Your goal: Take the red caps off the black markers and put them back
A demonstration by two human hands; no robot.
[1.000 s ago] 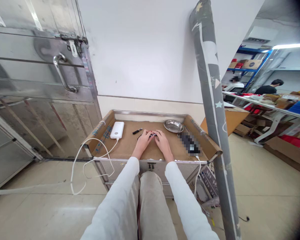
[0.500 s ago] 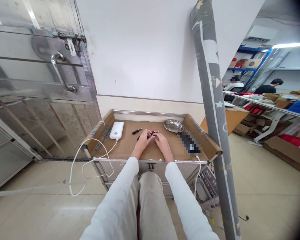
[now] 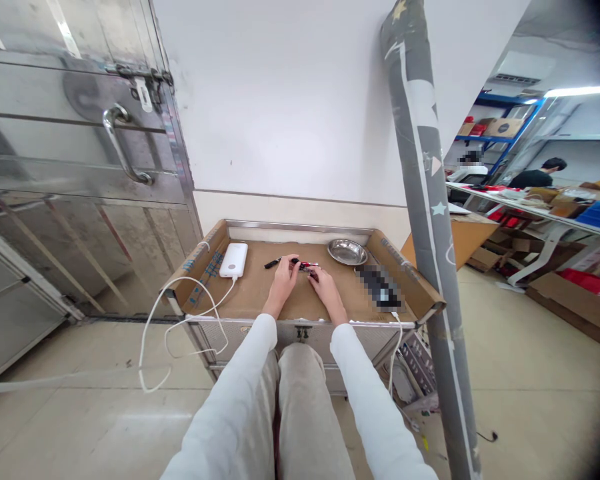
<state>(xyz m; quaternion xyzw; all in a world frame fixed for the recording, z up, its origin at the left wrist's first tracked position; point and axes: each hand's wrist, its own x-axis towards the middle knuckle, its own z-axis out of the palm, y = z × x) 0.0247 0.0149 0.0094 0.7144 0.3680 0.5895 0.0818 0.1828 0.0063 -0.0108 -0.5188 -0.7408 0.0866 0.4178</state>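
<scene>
My left hand [image 3: 282,285] and my right hand [image 3: 326,287] meet over the middle of the cardboard surface, fingers closed. Between them is a small dark, slim piece [image 3: 305,269] with shiny parts; its exact kind is too small to make out, and both hands' fingertips grip it. Just behind the fingers shows something small and red [image 3: 311,265], partly hidden. A short black pen-like stick [image 3: 271,264] lies left of my left hand, its right end covered by that hand.
A white power bank [image 3: 233,259] with a white cable lies on the left. Toward the back right sits a round metal dish [image 3: 347,252]. A blurred-out dark phone-like device [image 3: 381,288] lies below it. A grey padded pole [image 3: 420,167] leans at right; people sit farther back.
My fingers have shifted on the dark piece, and more of it shows between them. The left hand's fingers have moved up and left, covering part of the black stick.
</scene>
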